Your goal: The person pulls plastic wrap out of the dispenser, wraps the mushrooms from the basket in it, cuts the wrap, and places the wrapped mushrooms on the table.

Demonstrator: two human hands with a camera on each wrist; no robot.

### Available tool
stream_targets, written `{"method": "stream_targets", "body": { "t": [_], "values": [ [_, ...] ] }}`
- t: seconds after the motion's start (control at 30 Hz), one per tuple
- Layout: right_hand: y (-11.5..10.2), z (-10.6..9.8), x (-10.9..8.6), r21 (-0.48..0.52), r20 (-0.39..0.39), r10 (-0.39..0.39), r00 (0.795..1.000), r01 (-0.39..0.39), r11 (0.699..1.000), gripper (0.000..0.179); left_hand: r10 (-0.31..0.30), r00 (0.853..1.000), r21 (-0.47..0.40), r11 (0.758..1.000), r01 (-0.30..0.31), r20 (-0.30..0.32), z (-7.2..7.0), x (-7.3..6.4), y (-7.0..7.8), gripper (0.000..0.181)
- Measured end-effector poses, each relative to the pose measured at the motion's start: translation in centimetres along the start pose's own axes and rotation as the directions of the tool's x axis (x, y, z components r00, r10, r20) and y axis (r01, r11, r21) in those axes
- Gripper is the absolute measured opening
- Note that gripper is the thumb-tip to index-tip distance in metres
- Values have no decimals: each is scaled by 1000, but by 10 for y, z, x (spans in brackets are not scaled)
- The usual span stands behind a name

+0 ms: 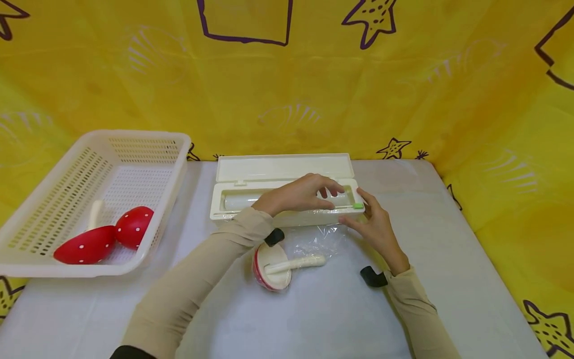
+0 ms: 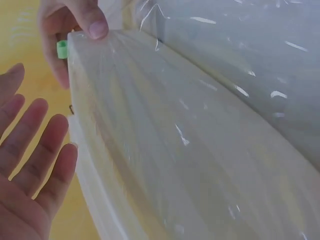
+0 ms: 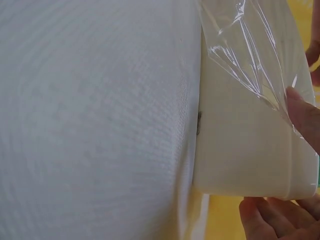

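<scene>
A long white cling film dispenser (image 1: 287,218) lies with its lid (image 1: 283,168) raised at the back, a pale roll (image 1: 244,201) inside. A green slider (image 1: 358,205) sits at its right end. My right hand (image 1: 375,227) grips that end; in the right wrist view the thumb (image 3: 303,117) presses the clear film (image 3: 245,47) against the front face and the fingers lie against the end. Above the dispenser is my left hand (image 1: 305,193), fingers spread and holding nothing. Film hangs over the front onto the table, near a film-wrapped, mushroom-shaped piece (image 1: 279,273) with a white stem.
At the left stands a white perforated basket (image 1: 177,172) holding two red, white-dotted mushroom-shaped pieces (image 1: 85,246). A white cloth covers the table (image 1: 448,269). Yellow patterned fabric (image 1: 233,99) rises behind the table and along its right side.
</scene>
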State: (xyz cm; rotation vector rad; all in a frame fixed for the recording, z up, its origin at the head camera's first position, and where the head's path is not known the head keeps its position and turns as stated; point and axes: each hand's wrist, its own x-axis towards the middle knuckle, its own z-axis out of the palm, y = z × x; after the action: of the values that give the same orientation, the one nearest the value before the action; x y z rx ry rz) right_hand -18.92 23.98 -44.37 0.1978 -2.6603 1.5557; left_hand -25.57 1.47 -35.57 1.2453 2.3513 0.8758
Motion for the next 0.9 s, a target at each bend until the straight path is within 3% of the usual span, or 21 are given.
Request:
{"method": "stream_targets", "body": {
  "t": [0.37,0.9],
  "values": [
    [1,0,0,30,-11,9,1000,-9,1000,94,-22,1000,-41,999,22,-11,18,26,-3,34],
    [5,-1,0,25,-19,9,1000,-8,1000,91,-17,999,-83,996,12,-51,38,43,-1,30]
  ]
}}
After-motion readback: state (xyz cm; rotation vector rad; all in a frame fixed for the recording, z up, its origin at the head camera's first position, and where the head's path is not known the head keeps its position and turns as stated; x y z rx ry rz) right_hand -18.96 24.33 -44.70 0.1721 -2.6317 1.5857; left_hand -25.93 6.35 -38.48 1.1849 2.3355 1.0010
